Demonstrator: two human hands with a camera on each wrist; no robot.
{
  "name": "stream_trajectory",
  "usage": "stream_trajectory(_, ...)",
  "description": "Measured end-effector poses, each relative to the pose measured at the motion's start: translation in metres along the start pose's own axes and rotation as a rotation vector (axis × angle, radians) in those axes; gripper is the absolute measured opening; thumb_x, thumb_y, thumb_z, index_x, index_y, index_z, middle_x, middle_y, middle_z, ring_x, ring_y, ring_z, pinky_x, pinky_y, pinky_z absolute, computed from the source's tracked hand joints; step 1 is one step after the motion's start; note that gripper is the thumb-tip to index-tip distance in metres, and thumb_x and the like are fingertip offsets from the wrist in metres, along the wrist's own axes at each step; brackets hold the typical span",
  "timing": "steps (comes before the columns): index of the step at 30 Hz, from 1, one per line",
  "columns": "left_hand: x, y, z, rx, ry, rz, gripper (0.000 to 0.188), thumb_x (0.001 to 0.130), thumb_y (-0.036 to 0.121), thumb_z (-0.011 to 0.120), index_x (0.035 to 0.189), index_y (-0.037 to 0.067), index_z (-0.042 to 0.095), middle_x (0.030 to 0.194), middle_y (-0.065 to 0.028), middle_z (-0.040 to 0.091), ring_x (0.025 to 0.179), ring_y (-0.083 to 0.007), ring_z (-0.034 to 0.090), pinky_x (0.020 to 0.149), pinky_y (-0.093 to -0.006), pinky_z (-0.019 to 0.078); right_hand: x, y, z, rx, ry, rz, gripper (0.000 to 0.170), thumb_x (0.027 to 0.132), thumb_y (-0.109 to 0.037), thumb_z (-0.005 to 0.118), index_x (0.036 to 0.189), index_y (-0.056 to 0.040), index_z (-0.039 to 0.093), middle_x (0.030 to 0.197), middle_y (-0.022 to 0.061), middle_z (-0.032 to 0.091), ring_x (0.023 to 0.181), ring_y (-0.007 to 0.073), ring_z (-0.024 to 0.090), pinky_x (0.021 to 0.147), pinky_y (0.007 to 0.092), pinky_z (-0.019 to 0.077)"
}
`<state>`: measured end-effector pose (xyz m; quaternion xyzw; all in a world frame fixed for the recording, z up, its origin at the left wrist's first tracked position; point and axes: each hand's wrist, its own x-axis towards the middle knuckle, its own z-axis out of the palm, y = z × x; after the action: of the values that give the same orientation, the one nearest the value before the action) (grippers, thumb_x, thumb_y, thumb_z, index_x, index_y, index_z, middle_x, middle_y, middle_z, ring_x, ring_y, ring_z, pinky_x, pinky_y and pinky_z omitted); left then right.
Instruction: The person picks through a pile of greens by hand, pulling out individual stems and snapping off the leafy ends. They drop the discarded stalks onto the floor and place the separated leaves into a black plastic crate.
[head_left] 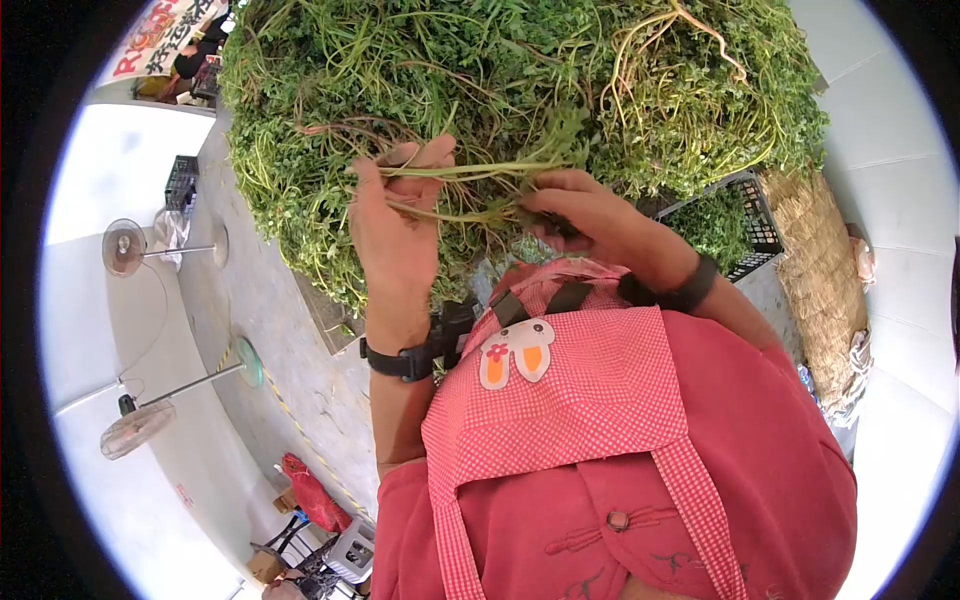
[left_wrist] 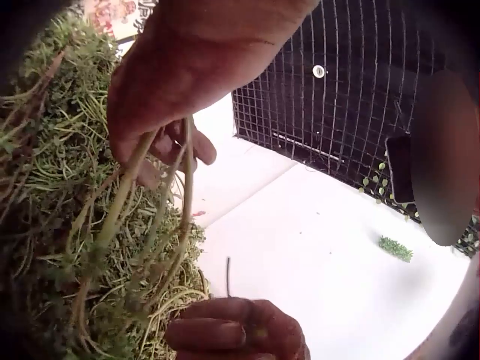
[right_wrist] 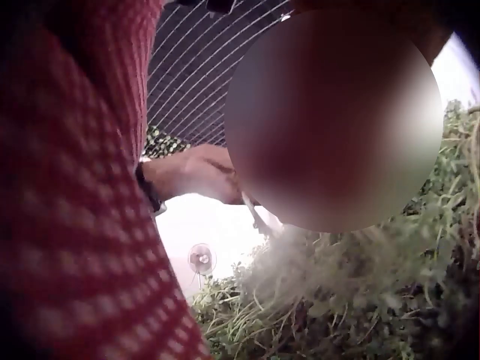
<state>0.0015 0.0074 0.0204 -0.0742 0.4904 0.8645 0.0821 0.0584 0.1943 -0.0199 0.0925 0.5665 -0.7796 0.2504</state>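
Observation:
Over the large heap of leafy green plants [head_left: 480,60], my left hand [head_left: 395,235] holds a few long pale-green stems [head_left: 465,170] between thumb and fingers. In the left wrist view the same hand [left_wrist: 195,67] grips them near one end, and they hang down past the heap. My right hand [head_left: 595,215] is at the other side of these stems, near a leafy tip [head_left: 562,140], its fingers curled. A thin stalk [left_wrist: 228,277] sticks up from the right hand's fingers [left_wrist: 206,334] in the left wrist view. A blurred disc hides most of the right hand in its own view.
At right stands a black crate [head_left: 760,225] with greens inside, beside a rolled straw mat [head_left: 815,260]. Standing fans [head_left: 140,430] are on the left. A red sack [head_left: 315,492] and a grey crate [head_left: 355,550] lie at lower left. A checked apron [head_left: 570,380] covers the person's front.

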Motion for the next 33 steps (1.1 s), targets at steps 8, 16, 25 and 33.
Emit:
stream_trajectory(8, 0.012, 0.004, -0.013, -0.29, -0.211, -0.138, 0.042, 0.098, 0.036, 0.029, 0.096, 0.001, 0.053, 0.065, -0.0054, 0.047, 0.068, -0.0216, 0.05, 0.079, -0.0403, 0.0465, -0.017, -0.019, -0.038, 0.031, 0.007, -0.241, 0.017, 0.086, -0.016, 0.048, 0.094, -0.0033, 0.056, 0.074, 0.0013, 0.055, 0.056, 0.0052, 0.049, 0.041, 0.0156, 0.0309)
stream_trajectory(16, 0.02, 0.01, -0.004, -0.583, -0.348, -0.411, 0.036, 0.098, 0.03, 0.032, 0.1, 0.0, 0.051, 0.063, -0.0028, 0.041, 0.064, -0.017, 0.043, 0.077, -0.0379, 0.0433, 0.02, -0.01, -0.015, -0.539, -0.212, -0.567, 0.027, 0.081, -0.018, 0.067, 0.101, -0.0001, 0.064, 0.078, 0.0022, 0.062, 0.067, 0.006, 0.052, 0.057, 0.0227, 0.0416)
stream_trajectory(25, 0.004, -0.004, -0.001, -0.478, -0.192, -0.26, 0.03, 0.098, 0.028, 0.037, 0.1, 0.001, 0.051, 0.062, 0.0006, 0.035, 0.059, -0.0127, 0.034, 0.066, -0.0294, 0.0382, 0.029, 0.002, 0.006, -0.47, -0.042, -0.506, 0.019, 0.082, -0.018, 0.066, 0.09, -0.0007, 0.067, 0.069, -0.0024, 0.06, 0.062, 0.0051, 0.05, 0.053, 0.0234, 0.041)
stream_trajectory(33, 0.002, 0.007, -0.003, -0.471, -0.13, -0.191, 0.035, 0.098, 0.029, 0.032, 0.103, 0.002, 0.053, 0.068, -0.0045, 0.044, 0.069, -0.0188, 0.045, 0.079, -0.0378, 0.0439, -0.007, -0.02, -0.021, -0.14, 0.135, -0.282, 0.021, 0.084, -0.019, 0.064, 0.091, 0.0002, 0.066, 0.072, -0.0034, 0.06, 0.066, 0.0029, 0.05, 0.059, 0.0196, 0.0413)
